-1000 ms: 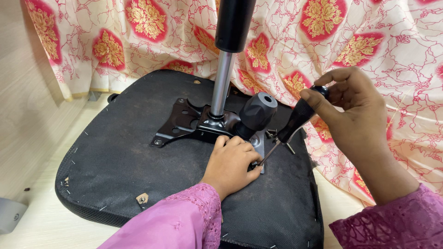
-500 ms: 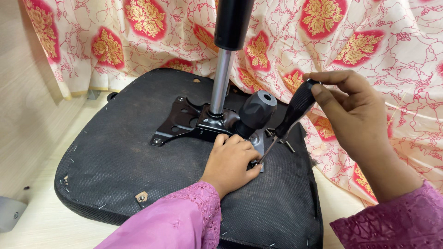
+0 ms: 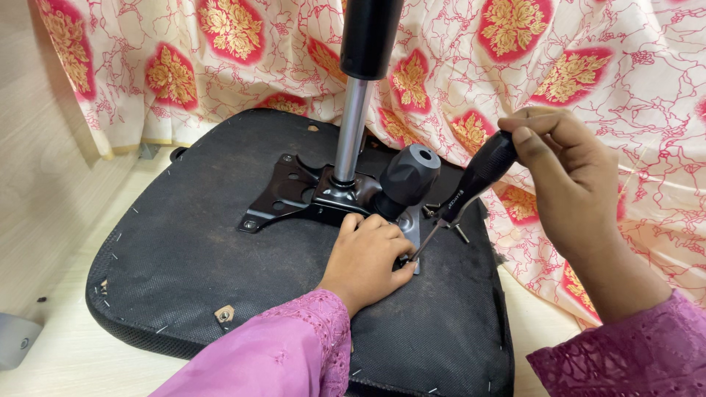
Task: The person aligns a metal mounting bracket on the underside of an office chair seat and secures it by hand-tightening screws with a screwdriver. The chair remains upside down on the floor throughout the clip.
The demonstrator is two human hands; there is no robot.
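Observation:
An upturned black chair seat (image 3: 191,265) lies on a pale floor, with a black metal mounting plate (image 3: 283,195) bolted to it. A chrome gas cylinder (image 3: 351,125) rises from the plate, beside a black round knob (image 3: 408,176). My left hand (image 3: 368,261) rests on the seat at the plate's near right corner, fingertips pinched around the tip of a screwdriver (image 3: 471,187). My right hand (image 3: 566,176) grips the screwdriver's black handle from the top, the shaft slanting down to the left.
A cream curtain with red and gold flower patches (image 3: 573,66) hangs behind and drapes to the right of the seat. Loose screws (image 3: 460,234) lie on the seat near the knob. A pale wooden panel (image 3: 37,169) stands at the left.
My right hand has turned on the screwdriver handle and shifted a little to the right, tilting the handle further over. My left hand stays at the tip.

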